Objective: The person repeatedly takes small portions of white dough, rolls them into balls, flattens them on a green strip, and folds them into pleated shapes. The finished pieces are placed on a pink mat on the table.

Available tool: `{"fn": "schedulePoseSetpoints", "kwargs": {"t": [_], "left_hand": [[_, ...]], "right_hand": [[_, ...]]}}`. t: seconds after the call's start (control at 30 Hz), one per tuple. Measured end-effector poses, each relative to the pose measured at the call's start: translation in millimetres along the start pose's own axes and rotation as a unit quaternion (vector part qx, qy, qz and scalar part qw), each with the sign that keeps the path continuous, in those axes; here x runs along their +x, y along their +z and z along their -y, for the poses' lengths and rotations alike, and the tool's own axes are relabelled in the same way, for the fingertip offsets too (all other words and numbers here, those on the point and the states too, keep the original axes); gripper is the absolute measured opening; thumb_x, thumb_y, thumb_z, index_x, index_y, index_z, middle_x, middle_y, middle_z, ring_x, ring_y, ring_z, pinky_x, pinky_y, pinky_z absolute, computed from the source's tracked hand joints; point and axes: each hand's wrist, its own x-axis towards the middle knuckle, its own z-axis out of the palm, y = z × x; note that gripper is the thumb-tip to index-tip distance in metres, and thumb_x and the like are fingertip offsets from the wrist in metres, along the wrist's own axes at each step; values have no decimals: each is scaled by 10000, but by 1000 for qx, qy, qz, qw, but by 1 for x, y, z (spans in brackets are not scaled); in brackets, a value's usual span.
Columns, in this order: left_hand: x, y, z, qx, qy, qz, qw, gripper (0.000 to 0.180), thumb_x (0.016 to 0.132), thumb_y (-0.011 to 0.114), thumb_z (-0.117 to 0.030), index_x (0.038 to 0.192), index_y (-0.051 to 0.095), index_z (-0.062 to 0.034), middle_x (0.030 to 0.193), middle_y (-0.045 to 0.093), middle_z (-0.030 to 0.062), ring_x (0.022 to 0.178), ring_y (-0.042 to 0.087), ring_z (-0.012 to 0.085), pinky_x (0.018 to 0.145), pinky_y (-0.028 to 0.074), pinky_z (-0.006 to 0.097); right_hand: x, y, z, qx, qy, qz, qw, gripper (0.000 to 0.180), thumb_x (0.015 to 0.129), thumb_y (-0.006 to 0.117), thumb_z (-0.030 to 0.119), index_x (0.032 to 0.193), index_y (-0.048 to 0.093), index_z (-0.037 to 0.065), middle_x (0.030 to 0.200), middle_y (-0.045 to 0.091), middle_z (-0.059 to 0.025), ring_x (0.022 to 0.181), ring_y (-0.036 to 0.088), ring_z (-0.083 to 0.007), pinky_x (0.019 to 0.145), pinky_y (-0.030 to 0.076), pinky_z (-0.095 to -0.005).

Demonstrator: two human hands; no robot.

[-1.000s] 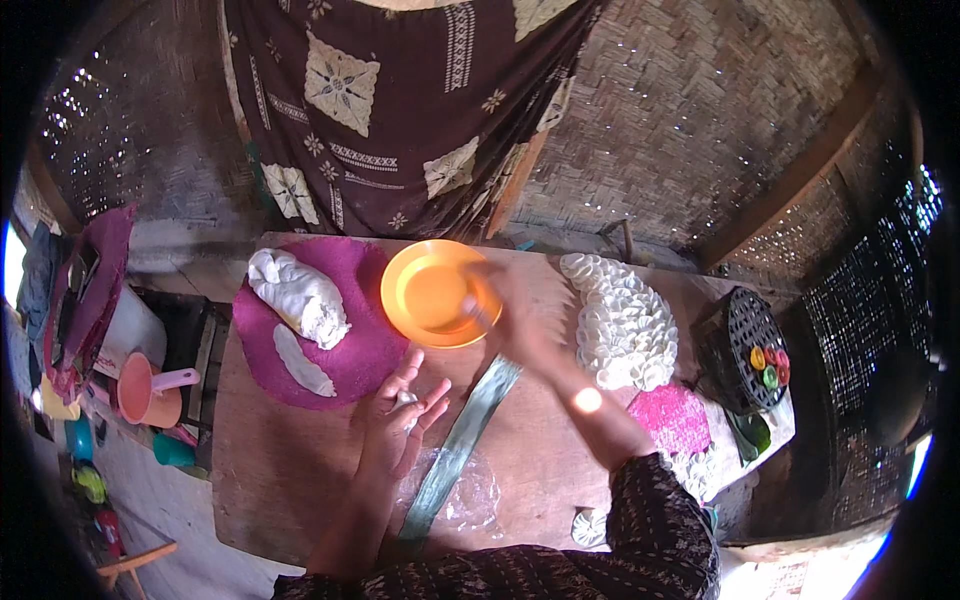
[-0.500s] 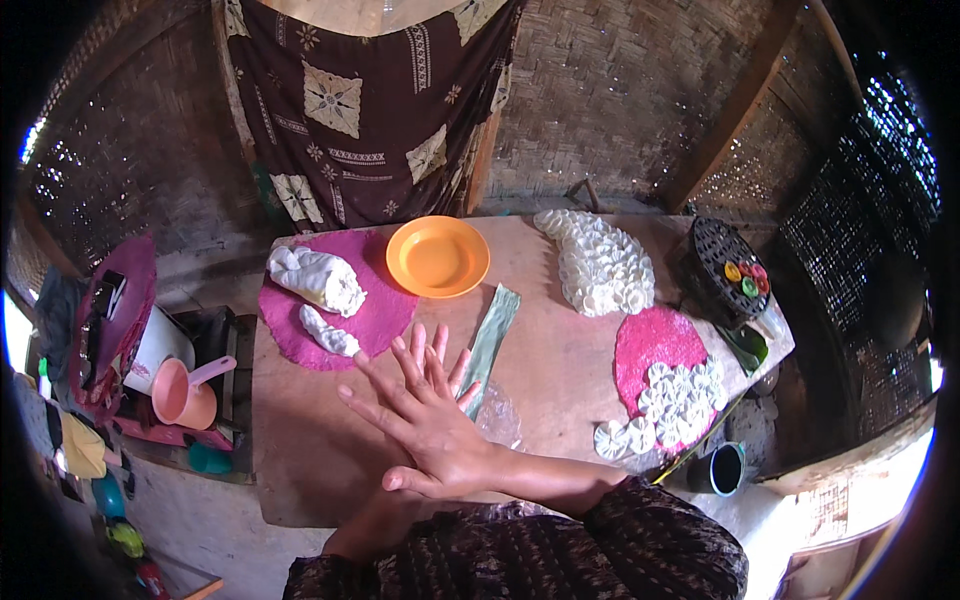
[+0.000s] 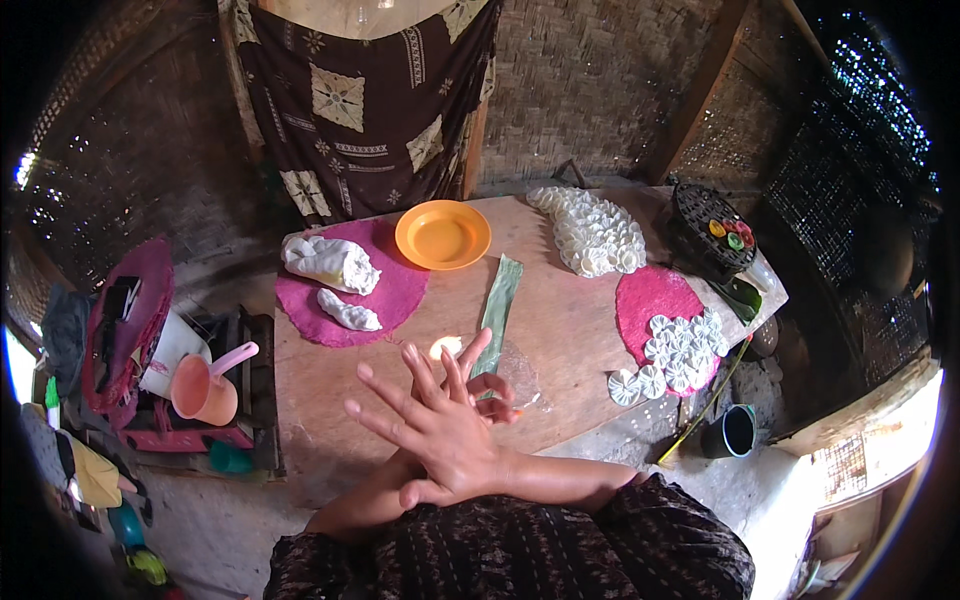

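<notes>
My right hand [image 3: 445, 440] lies across the front of my left hand [image 3: 488, 386], back upward and fingers spread toward the upper left. The left hand is mostly covered; its visible fingers stick out apart on the right side. Whether anything lies between the palms is hidden. Just beyond the fingertips is a small cream-coloured piece [image 3: 445, 347]. A green leaf strip [image 3: 500, 310] runs away from the hands, beside a clear plastic sheet [image 3: 520, 375]. Farther left, a white dough roll [image 3: 330, 264] and a smaller dough piece [image 3: 348, 311] rest on a pink round mat [image 3: 400, 285].
A yellow-orange plate [image 3: 442, 235] stands at the back of the wooden table [image 3: 560, 350]. White pleated rounds [image 3: 685, 350] sit on another pink mat [image 3: 655, 295], near a pile of white pieces [image 3: 590, 230]. A dark perforated tray [image 3: 700, 215] and pink dipper [image 3: 205, 388] flank them.
The view has shifted, so the table things appear higher. My crossed hands have turned against each other, showing more left fingers on the right. The small cream-coloured piece has come into sight.
</notes>
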Motion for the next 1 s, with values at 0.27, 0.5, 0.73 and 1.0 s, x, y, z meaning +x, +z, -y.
{"fn": "schedulePoseSetpoints", "kwargs": {"t": [0.27, 0.5, 0.73, 1.0], "left_hand": [[-43, 3, 3, 128, 85, -8, 988, 837, 915, 386, -704, 1552, 118, -231, 1155, 564, 115, 771, 570, 170, 740, 522, 346], [-69, -41, -5, 108, -28, -8, 994, 766, 923, 329, -712, 1493, 237, -209, 1230, 534, 94, 962, 524, 191, 861, 456, 396], [-15, -105, 6, -81, -163, 21, 983, 738, 930, 272, -719, 1434, 356, -187, 1304, 505, 72, 1152, 477, 213, 982, 390, 446], [27, -164, -29, -106, -77, -133, 982, 728, 927, 257, -722, 1459, 355, -235, 1472, 414, 89, 1334, 380, 299, 1105, 295, 521]], "right_hand": [[10, 24, 10, 102, 20, 6, 995, 912, 857, 263, 795, 1511, 342, 164, 1585, 225, -166, 1463, 86, -465, 1120, -25, -652], [22, 29, 47, 98, -25, -44, 994, 903, 859, 259, 795, 1493, 384, 164, 1569, 263, -172, 1459, 99, -473, 1129, -22, -633], [11, 79, -18, 209, 197, -154, 945, 760, 926, 375, 634, 1462, 391, 95, 1548, 268, -214, 1423, 228, -421, 1128, 164, -521], [-111, 89, -184, -237, 416, 66, 875, 369, 896, 629, 284, 1208, 576, 94, 1487, 378, -180, 1384, 291, -450, 1067, 267, -619]]}}
